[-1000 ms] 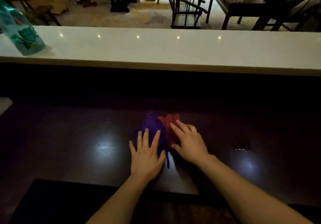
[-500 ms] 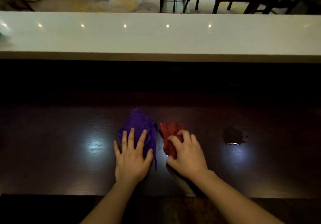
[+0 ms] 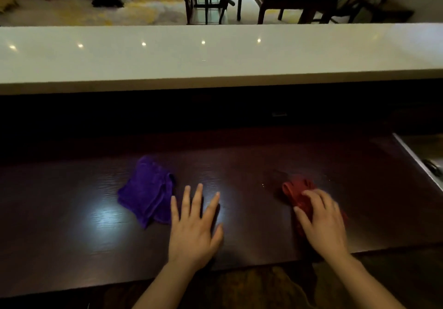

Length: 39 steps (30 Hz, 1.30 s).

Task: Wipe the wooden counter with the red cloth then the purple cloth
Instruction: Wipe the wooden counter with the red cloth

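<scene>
— What is seen of the person?

— Two forearms and two hands, entering from the lower edge of the frame. The left hand (image 3: 193, 233) is shown at lower centre, the right hand (image 3: 322, 222) at lower right.

— Is anything worn?

— No sleeves are seen; both forearms are bare up to the frame edge. No rings, watch or gloves can be made out. The nails are kept short, and the right hand is slightly blurred.
</scene>
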Tool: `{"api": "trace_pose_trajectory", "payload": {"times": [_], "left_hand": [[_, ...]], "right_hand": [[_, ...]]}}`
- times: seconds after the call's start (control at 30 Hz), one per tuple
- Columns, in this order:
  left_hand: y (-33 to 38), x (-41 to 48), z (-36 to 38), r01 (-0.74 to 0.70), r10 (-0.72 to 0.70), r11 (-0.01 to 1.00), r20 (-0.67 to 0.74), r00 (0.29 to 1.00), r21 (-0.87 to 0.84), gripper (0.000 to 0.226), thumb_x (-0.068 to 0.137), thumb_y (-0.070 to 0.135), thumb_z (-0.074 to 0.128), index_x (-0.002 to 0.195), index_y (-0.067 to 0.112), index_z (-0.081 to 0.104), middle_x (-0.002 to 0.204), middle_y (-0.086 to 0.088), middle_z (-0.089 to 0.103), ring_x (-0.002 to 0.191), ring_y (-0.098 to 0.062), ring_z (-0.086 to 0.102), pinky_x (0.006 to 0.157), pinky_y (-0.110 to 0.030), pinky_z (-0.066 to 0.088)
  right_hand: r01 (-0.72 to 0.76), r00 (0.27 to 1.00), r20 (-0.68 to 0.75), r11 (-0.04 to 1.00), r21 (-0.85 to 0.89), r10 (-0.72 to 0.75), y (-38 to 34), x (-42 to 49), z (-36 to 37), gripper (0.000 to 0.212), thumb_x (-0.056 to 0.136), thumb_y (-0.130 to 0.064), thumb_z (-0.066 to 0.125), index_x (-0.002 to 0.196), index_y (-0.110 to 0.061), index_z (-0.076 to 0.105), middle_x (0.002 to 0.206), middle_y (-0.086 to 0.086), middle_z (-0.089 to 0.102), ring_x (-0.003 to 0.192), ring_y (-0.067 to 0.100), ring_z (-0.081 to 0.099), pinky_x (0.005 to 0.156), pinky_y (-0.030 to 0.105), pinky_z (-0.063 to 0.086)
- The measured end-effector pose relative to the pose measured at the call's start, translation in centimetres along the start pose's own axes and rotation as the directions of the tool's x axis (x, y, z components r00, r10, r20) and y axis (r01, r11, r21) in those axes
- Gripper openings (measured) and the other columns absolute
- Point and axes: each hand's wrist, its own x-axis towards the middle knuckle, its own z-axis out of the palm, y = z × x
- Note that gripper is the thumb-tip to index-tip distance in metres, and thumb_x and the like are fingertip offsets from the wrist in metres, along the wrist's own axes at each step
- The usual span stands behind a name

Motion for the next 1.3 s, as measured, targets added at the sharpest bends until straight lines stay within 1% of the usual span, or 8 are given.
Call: {"api": "trace_pose_trajectory", "payload": {"times": [0.13, 0.37, 0.6, 0.83, 0.97, 1.07, 1.13, 1.3], "left_hand": [[2.9, 2.7, 1.2, 0.168, -0.167, 0.986, 0.098, 0.981, 0.0, 0.069, 0.09, 0.062, 0.026, 0.152, 0.04, 0.009, 0.164, -0.01, 0.007, 0.149, -0.029, -0.011, 0.117, -0.06, -0.005], [3.9, 3.1, 2.1, 0.265, -0.271, 0.962, 0.108, 0.957, 0.064, 0.07, 0.09, 0.065, 0.016, 0.153, 0.036, 0.012, 0.163, -0.014, 0.006, 0.149, -0.03, -0.012, 0.116, -0.059, -0.009], [4.0, 3.3, 2.0, 0.28, -0.284, 0.958, 0.076, 0.956, 0.064, 0.068, 0.089, 0.064, 0.019, 0.151, 0.037, 0.021, 0.162, -0.012, 0.016, 0.149, -0.028, -0.002, 0.118, -0.057, -0.005], [3.9, 3.5, 2.1, 0.287, -0.289, 0.957, 0.054, 0.956, 0.042, 0.063, 0.09, 0.059, 0.027, 0.148, 0.035, 0.034, 0.158, -0.014, 0.028, 0.149, -0.03, 0.011, 0.117, -0.06, 0.005], [3.9, 3.4, 2.2, 0.286, -0.288, 0.957, 0.055, 0.956, 0.044, 0.063, 0.091, 0.058, 0.025, 0.148, 0.035, 0.033, 0.159, -0.013, 0.027, 0.149, -0.03, 0.009, 0.117, -0.06, 0.006], [4.0, 3.4, 2.0, 0.287, -0.288, 0.957, 0.043, 0.957, 0.028, 0.061, 0.092, 0.057, 0.024, 0.148, 0.035, 0.035, 0.159, -0.013, 0.028, 0.149, -0.029, 0.01, 0.118, -0.059, 0.007], [4.1, 3.3, 1.8, 0.289, -0.289, 0.957, 0.041, 0.956, 0.017, 0.061, 0.092, 0.055, 0.023, 0.148, 0.035, 0.035, 0.159, -0.012, 0.027, 0.149, -0.028, 0.009, 0.118, -0.058, 0.007], [4.0, 3.3, 1.7, 0.293, -0.292, 0.956, 0.048, 0.955, -0.002, 0.06, 0.093, 0.055, 0.022, 0.148, 0.035, 0.033, 0.16, -0.011, 0.025, 0.149, -0.026, 0.008, 0.118, -0.058, 0.007]], "right_hand": [[-0.01, 0.993, 0.115, 0.998, -0.058, 0.017, -0.3, 3.0, 0.5, 0.066, 0.096, -0.05, 0.047, 0.152, -0.026, 0.025, 0.161, -0.004, 0.021, 0.149, 0.024, 0.013, 0.119, 0.043, 0.016], [0.464, 0.861, 0.227, 0.886, 0.016, -0.455, -0.4, -1.5, -0.1, 0.057, 0.091, -0.053, 0.048, 0.142, -0.027, 0.044, 0.154, -0.007, 0.037, 0.143, 0.017, 0.033, 0.117, 0.036, 0.024], [0.029, 0.99, 0.134, 0.999, 0.027, -0.033, -0.7, 8.2, 0.1, 0.055, 0.094, -0.037, 0.056, 0.143, -0.015, 0.044, 0.157, 0.006, 0.032, 0.145, 0.029, 0.024, 0.118, 0.044, 0.023], [0.53, 0.807, 0.28, 0.847, 0.045, -0.52, 0.5, 2.1, -0.1, 0.058, 0.092, -0.051, 0.048, 0.143, -0.023, 0.045, 0.156, -0.004, 0.033, 0.144, 0.019, 0.032, 0.119, 0.034, 0.022], [0.246, 0.95, 0.185, 0.968, 0.049, -0.251, 1.0, 7.9, 0.2, 0.057, 0.094, -0.039, 0.057, 0.145, -0.016, 0.043, 0.157, 0.004, 0.033, 0.145, 0.025, 0.028, 0.118, 0.035, 0.021], [0.116, 0.978, 0.163, 0.989, 0.088, -0.129, -3.1, 10.8, 1.9, 0.056, 0.097, -0.039, 0.051, 0.147, -0.017, 0.038, 0.16, 0.005, 0.025, 0.148, 0.027, 0.017, 0.12, 0.04, 0.016], [0.227, 0.945, 0.205, 0.962, 0.154, -0.256, -5.4, 10.2, 2.9, 0.055, 0.097, -0.04, 0.051, 0.147, -0.02, 0.039, 0.16, 0.003, 0.025, 0.149, 0.026, 0.016, 0.121, 0.042, 0.014], [0.615, 0.719, 0.291, 0.772, 0.158, -0.632, -3.7, 7.1, 1.8, 0.054, 0.09, -0.045, 0.056, 0.139, -0.023, 0.052, 0.152, -0.003, 0.042, 0.143, 0.021, 0.031, 0.117, 0.039, 0.027]]}}
